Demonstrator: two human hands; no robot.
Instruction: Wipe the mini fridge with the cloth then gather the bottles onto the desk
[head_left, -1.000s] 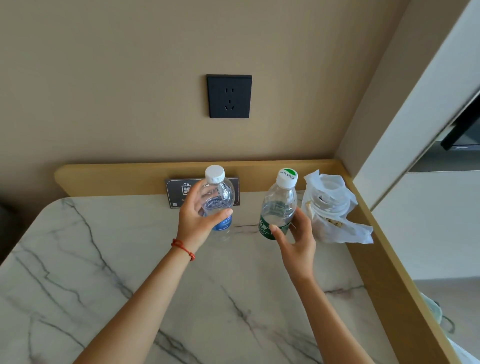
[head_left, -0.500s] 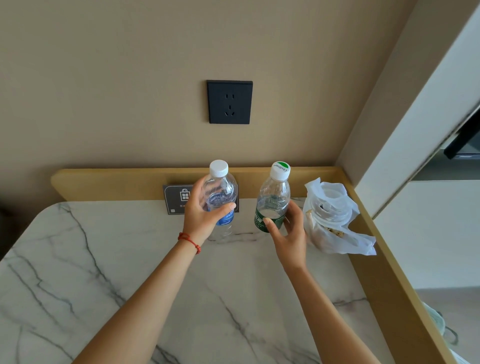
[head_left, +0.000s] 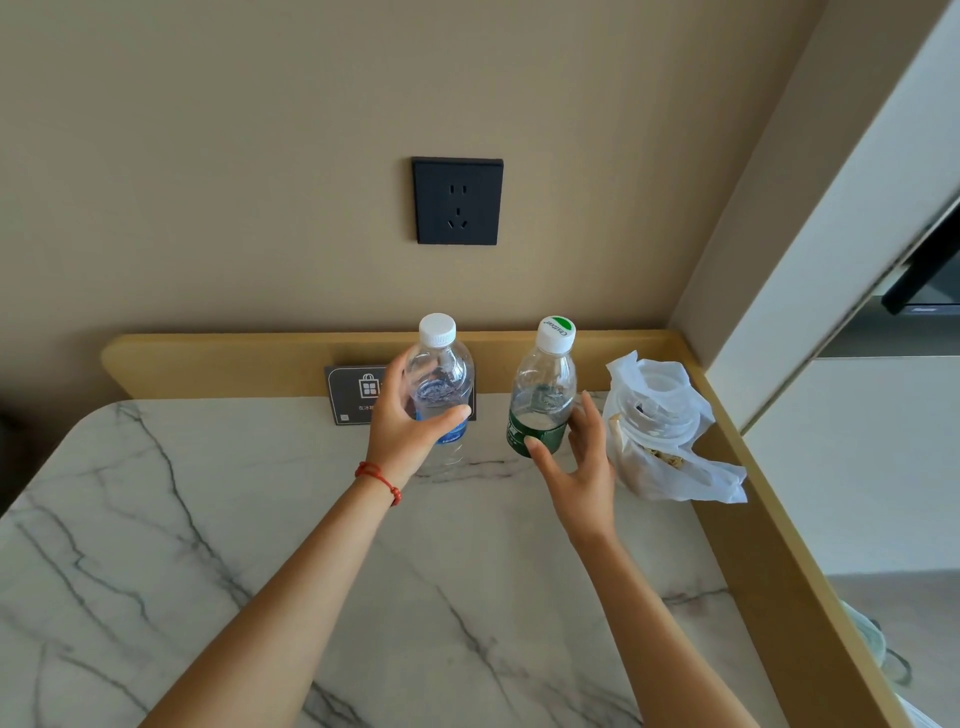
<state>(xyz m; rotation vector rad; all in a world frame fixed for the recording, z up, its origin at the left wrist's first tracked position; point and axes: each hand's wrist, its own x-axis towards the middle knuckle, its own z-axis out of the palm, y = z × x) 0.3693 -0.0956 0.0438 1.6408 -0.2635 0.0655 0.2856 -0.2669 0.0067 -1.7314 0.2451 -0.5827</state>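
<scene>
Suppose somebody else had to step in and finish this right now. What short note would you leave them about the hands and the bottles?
Left hand: wrapped around the blue-label bottle, upright at the back of the marble desk.
Right hand: fingers open around the base of the green-label bottle, which stands upright beside the white plastic bag; whether it grips is unclear.
Done: both bottles are at the desk, caps on.
Left: let go of both bottles once they stand steady. The mini fridge and cloth are out of view, so check the wiping yourself.

2 bare forearms, no sleeves, red cord bracelet (head_left: 379, 480) on left wrist
</scene>
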